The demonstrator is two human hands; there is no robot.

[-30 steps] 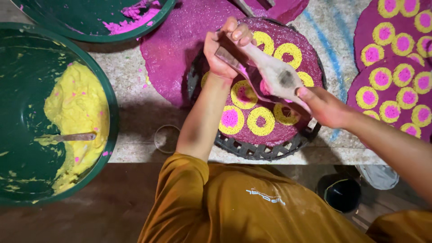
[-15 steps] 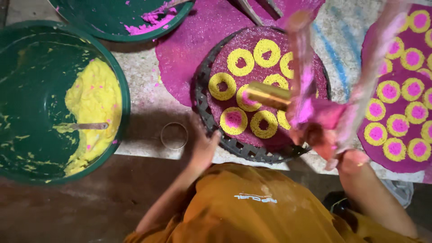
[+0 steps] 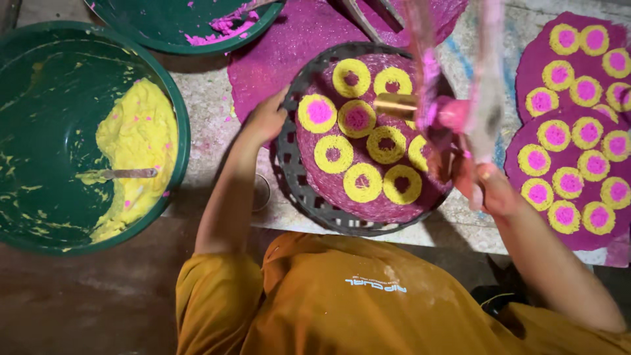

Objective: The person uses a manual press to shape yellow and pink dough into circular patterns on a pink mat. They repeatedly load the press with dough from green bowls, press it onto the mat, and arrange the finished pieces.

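Pink-stained piping bag [image 3: 453, 98] held above a round black tray [image 3: 296, 177] of yellow rings.

Brass nozzle [image 3: 396, 105] points left over the rings, just beyond the right hand [image 3: 483, 184], whose grip is clamped on the bag's lower end; the bag's top is blurred and cut off. Left hand [image 3: 266, 121] grips the tray's left rim, fingers closed on it. Half a second ago that hand sat lower on the tabletop edge; only one ring is pink-filled now, against two then.
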